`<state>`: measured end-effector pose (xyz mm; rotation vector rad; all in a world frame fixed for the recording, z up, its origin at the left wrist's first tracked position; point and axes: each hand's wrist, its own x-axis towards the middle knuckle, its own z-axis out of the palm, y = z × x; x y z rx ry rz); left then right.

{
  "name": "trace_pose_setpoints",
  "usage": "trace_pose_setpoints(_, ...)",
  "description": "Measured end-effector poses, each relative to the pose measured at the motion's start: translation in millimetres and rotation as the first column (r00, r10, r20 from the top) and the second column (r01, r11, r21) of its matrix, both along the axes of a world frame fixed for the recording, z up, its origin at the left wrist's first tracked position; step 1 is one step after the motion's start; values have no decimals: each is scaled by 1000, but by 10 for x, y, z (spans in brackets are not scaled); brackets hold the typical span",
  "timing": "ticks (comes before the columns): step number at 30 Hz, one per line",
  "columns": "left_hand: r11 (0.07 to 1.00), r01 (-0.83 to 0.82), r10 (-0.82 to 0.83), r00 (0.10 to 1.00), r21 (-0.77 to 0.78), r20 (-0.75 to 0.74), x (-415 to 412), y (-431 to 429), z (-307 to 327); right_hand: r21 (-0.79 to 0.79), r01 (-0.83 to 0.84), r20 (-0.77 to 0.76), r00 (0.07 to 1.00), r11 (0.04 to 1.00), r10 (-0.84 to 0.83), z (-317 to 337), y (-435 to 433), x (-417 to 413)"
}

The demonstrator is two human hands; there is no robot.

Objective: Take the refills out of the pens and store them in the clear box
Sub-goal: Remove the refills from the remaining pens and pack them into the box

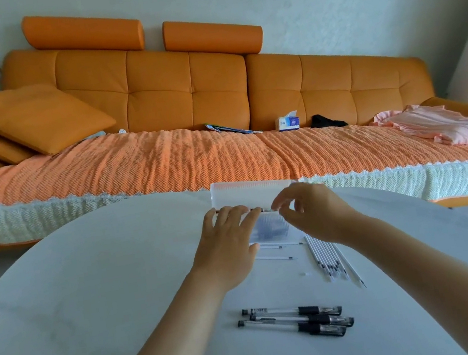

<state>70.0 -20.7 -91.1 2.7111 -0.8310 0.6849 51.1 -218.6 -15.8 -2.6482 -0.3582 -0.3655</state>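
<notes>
While L hand (227,240) lies flat on clear box (247,190) w/ dark blurry contents, R hand (315,212) pinches pen (264,209).

Table (91,294) fills the lower frame; sofa (150,92) lies behind it, across the upper half. Clear box (256,195) sits at centre, near the table's far edge. Left hand (229,233) and right hand (312,210) meet over it, a single pen (263,209) between them. Refills (326,258) lie right of centre, and grouped pens (296,318) lower centre. Tissue box (288,121) rests on the sofa seat.

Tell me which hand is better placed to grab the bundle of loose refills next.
Right hand, probably: the refills lie just beside its wrist, while the left hand sits farther away, over the clear box.
</notes>
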Motion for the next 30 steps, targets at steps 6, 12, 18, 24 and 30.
trace_pose_setpoints(6, 1000, 3, -3, 998, -10, 69, -36, -109, 13, -288, 45, -291, 948, 957, -133, -271, -225, -409)
trace_pose_setpoints(12, 985, 155, -156, 988, -78, -5, -210, -368, 65, -274, 34, -277, 954, 961, -112, -447, -326, -454)
trace_pose_setpoints(18, 980, 162, -186, 949, -113, -254, -331, -488, 41, -311, -17, -234, 970, 950, -59, -472, -304, -441)
trace_pose_setpoints(24, 980, 90, -146, 932, -179, -333, -384, -525, 3, 27, 99, -271, 959, 995, -88, -506, -355, -466)
trace_pose_setpoints(30, 904, 86, -257, 892, -419, -371, -485, -642, 77, 448, 178, -347, 938, 876, -13, -310, -486, -579)
